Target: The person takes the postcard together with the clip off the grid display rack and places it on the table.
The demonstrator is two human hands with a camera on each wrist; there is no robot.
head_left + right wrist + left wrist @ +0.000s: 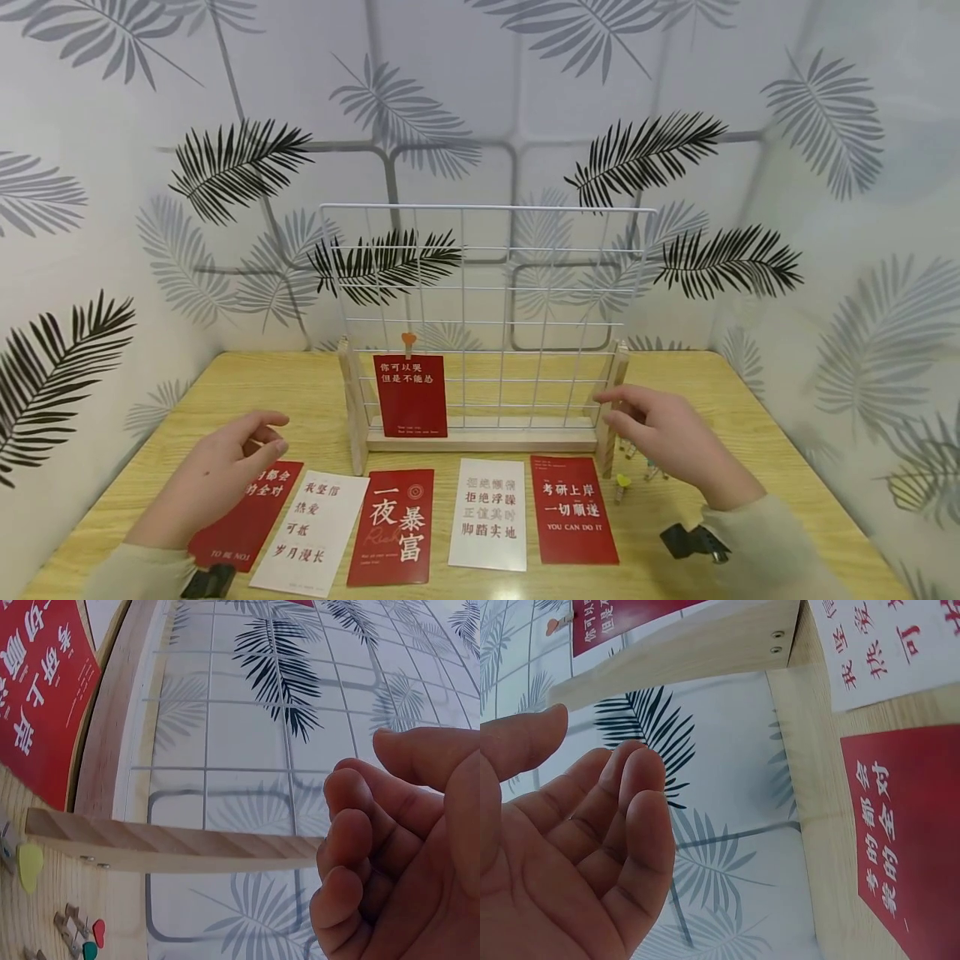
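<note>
My left hand hovers over the leftmost red card, its fingers loosely bent around nothing. Beside the stand's right wooden post is my right hand, also holding nothing; whether a fingertip touches the post I cannot tell. A white wire grid stands upright in the wooden base. On its lower left hangs a red card, held by a wooden clothespin with an orange heart. In front lie a white card, a red card, another white card and another red card.
Small wooden clothespins with coloured hearts, one a yellow-green heart, lie right of the stand, partly behind my right hand in the head view. The wooden tabletop meets leaf-patterned walls at the back and sides.
</note>
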